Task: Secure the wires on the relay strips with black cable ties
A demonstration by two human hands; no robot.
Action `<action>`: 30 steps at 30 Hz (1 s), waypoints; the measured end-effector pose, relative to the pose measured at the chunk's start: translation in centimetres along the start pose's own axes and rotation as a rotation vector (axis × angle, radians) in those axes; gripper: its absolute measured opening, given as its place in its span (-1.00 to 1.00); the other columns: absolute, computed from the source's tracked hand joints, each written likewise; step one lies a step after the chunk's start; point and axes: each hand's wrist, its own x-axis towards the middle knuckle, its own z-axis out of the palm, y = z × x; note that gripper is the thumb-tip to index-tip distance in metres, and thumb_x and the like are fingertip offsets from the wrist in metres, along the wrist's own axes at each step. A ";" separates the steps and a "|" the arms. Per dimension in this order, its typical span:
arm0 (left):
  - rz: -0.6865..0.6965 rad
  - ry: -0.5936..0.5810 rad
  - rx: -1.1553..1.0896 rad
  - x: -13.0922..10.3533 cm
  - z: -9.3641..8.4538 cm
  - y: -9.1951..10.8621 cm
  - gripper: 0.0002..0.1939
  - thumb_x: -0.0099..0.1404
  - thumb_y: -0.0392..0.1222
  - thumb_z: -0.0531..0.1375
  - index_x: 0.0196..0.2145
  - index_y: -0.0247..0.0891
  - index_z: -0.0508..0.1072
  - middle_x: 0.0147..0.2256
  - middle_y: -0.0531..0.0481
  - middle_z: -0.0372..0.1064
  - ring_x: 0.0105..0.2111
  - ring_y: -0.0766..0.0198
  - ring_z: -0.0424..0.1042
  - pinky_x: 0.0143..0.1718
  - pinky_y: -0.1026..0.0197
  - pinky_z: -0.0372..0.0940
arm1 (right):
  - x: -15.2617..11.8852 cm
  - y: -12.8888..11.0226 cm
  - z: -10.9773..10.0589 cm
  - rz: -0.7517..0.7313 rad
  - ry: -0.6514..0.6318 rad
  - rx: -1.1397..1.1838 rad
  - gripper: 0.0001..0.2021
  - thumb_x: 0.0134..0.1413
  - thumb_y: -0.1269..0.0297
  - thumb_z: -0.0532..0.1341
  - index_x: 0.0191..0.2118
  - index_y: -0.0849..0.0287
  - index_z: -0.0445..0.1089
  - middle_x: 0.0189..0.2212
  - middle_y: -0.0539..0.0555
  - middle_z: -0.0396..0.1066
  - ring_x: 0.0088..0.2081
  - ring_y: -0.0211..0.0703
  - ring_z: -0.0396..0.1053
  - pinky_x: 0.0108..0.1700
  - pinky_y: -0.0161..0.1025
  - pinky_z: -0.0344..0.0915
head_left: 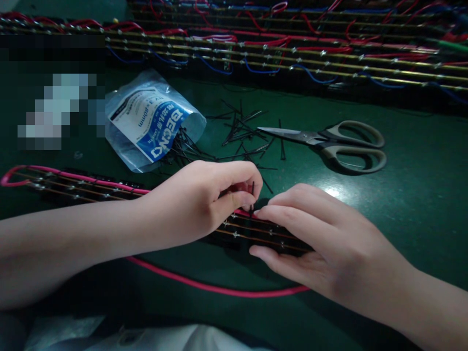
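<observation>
My left hand (215,195) pinches a thin black cable tie (253,192) between thumb and forefinger. The tie stands at a black assembly strip (268,233) with copper-coloured rods and soldered joints. Along the far edge of that strip runs a thick red wire (106,183), partly hidden under my left wrist. My right hand (329,239) grips the strip just right of the tie, fingers on the far side and thumb on the near side. A loose length of the red wire curves across the table below both hands.
An open plastic bag (127,112) of cable ties lies behind my left hand. Several loose black ties (237,126) are scattered beside it. Scissors (318,139) lie at the right, blades pointing left. More wired strips (256,46) line the back of the green table (413,170).
</observation>
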 end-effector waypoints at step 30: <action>0.083 -0.023 0.023 0.2 0.1 -0.1 -0.85 0.39 -0.37 0.11 -0.29 -0.19 0.42 -0.37 0.21 0.43 -0.38 0.46 0.39 -0.36 0.43 0.22 | -0.2 0.2 0.3 0.020 -0.007 0.023 -0.79 0.27 0.32 0.24 -0.01 0.20 0.38 -0.17 0.15 0.48 -0.16 -0.05 0.44 -0.17 -0.14 0.44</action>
